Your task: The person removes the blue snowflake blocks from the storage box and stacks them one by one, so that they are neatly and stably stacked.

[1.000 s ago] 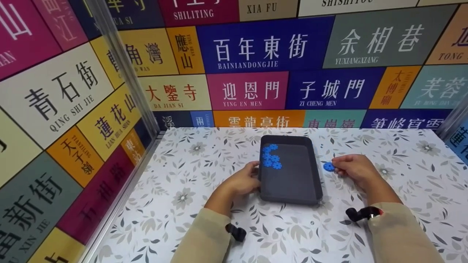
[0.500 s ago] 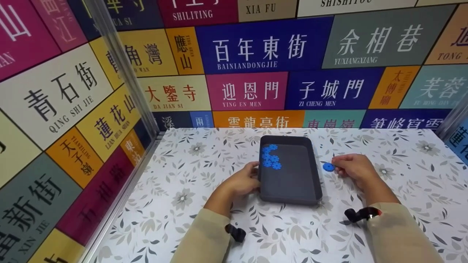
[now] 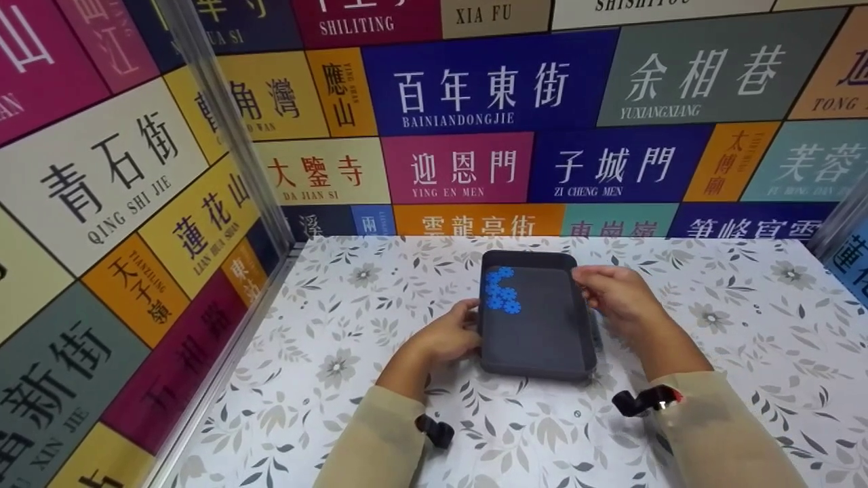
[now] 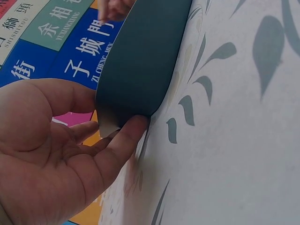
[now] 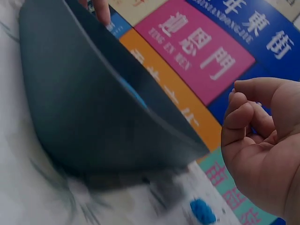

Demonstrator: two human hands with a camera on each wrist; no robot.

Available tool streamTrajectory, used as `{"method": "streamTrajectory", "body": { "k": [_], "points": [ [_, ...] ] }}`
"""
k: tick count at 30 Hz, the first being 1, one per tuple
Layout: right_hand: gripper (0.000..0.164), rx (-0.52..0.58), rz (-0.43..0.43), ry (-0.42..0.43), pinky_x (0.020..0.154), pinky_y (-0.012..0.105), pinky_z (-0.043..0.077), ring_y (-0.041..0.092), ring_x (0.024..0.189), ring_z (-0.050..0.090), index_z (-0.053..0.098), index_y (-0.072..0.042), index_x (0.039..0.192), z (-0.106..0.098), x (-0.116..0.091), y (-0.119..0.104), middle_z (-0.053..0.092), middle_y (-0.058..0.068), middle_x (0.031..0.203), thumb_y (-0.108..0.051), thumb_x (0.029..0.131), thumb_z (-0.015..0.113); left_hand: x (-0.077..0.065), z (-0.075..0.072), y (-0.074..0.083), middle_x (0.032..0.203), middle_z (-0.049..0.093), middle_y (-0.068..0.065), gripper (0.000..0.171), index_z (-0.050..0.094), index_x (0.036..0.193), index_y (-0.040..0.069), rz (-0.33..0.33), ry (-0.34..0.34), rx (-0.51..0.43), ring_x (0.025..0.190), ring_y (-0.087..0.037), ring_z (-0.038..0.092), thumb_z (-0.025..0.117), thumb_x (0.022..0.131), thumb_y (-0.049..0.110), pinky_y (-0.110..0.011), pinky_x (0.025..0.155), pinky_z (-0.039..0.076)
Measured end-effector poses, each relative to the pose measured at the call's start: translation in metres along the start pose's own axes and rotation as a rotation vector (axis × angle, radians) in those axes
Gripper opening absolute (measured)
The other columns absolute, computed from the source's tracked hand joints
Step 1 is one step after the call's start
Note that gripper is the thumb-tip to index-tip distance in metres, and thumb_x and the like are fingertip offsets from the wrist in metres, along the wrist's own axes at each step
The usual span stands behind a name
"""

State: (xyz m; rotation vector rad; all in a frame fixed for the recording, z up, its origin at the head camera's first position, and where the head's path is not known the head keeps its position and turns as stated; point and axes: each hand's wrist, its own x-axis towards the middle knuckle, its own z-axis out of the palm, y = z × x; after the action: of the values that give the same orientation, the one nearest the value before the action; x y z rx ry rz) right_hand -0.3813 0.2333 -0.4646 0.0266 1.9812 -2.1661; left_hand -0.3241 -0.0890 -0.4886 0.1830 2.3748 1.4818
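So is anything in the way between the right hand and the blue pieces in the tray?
Sideways, yes: the tray's right wall, nearest the right hand. From above, nothing visible covers the blue pieces, so going over it looks open.

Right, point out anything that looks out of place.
A blurred blue piece shows outside the tray, apparently on the patterned cloth. It looks stray because the flower-like blue pieces cluster inside the tray. I see no damage.
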Motion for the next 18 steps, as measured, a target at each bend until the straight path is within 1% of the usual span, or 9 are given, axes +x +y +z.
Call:
{"method": "streamTrajectory", "body": {
  "k": [4, 7, 11, 15, 18],
  "points": [
    [0.008, -0.026, -0.020, -0.043, 0.064, 0.017, 0.051, 0.007, 0.074, 0.060, 0.082, -0.023, 0.098, 0.020, -0.001, -0.005, 0.070, -0.009, 0.086, -0.021, 0.101, 0.075, 0.001, 0.000, -0.002, 0.164, 0.049, -0.016, 0.082, 0.034, 0.167, 0.013, 0.011, -0.003, -0.012, 0.152, -0.032, 0.048, 0.065, 0.091, 0.008, -0.048, 0.127, 0.039],
    [0.011, -0.052, -0.027, -0.064, 0.065, 0.018, 0.051, 0.007, 0.074, 0.060, 0.082, -0.024, 0.096, 0.032, 0.005, -0.005, 0.071, -0.009, 0.086, -0.019, 0.102, 0.073, 0.002, 0.001, -0.004, 0.165, 0.048, -0.015, 0.082, 0.034, 0.167, 0.014, 0.000, -0.012, -0.070, 0.151, -0.030, 0.049, 0.062, 0.090, 0.004, -0.046, 0.121, 0.047],
    [0.015, -0.070, -0.013, -0.100, 0.067, 0.018, 0.052, 0.007, 0.075, 0.060, 0.081, -0.023, 0.097, 0.046, 0.023, -0.004, 0.073, -0.008, 0.088, -0.015, 0.104, 0.070, 0.002, 0.002, -0.004, 0.165, 0.047, -0.015, 0.084, 0.034, 0.166, 0.014, -0.008, -0.020, -0.139, 0.148, -0.028, 0.051, 0.060, 0.088, 0.001, -0.043, 0.110, 0.056],
    [0.014, -0.104, 0.017, -0.129, 0.070, 0.019, 0.054, 0.007, 0.076, 0.061, 0.080, -0.021, 0.102, 0.055, 0.041, -0.005, 0.073, -0.008, 0.090, -0.016, 0.105, 0.068, 0.001, 0.001, -0.003, 0.165, 0.047, -0.016, 0.084, 0.034, 0.166, 0.013, 0.002, -0.018, -0.120, 0.147, -0.029, 0.053, 0.062, 0.087, 0.002, -0.043, 0.110, 0.056],
    [0.010, -0.138, 0.041, -0.135, 0.070, 0.019, 0.054, 0.008, 0.075, 0.060, 0.079, -0.018, 0.106, 0.060, 0.053, -0.003, 0.072, -0.007, 0.088, -0.017, 0.104, 0.069, 0.001, 0.001, -0.003, 0.164, 0.049, -0.015, 0.084, 0.035, 0.166, 0.014, -0.001, -0.016, -0.086, 0.147, -0.029, 0.053, 0.064, 0.088, 0.003, -0.043, 0.114, 0.053]
  ]
}}
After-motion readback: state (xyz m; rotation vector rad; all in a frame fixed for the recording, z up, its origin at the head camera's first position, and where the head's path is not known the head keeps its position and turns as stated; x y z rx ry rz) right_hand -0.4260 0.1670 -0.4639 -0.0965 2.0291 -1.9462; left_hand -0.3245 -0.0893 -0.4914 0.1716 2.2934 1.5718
